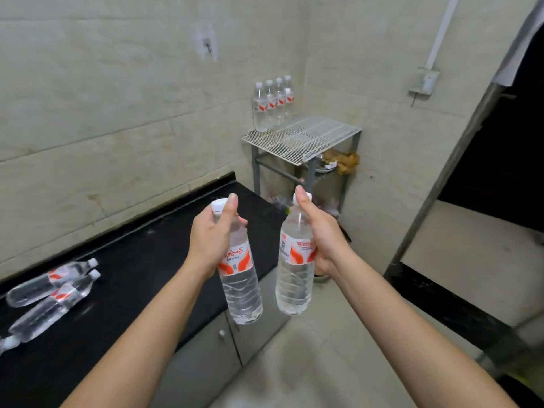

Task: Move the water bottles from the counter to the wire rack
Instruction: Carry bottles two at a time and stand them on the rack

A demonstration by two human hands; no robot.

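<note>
Left hand point(210, 237) grips bottle point(240, 278), right hand point(319, 240) grips second bottle point(294, 272), mid-frame; wire rack point(303, 136) upper centre.

- A plain back-room kitchen or utility corner, bare and worn rather than homely.
- Large pale tiles point(117, 92) cover the walls, stained in places, and the floor point(309, 363) is tiled too.
- A black stone counter point(141, 260) runs along the left wall over grey metal cabinet doors point(206, 357).
- A white wire rack point(303, 136) lies on a grey metal frame in the corner, with bottled water point(272, 104) lined up on it.
- A surface-mounted conduit point(441, 33) drops to a metal switch box point(424, 82) on the right wall.
- Litter point(341, 161) lies under the rack.
</note>
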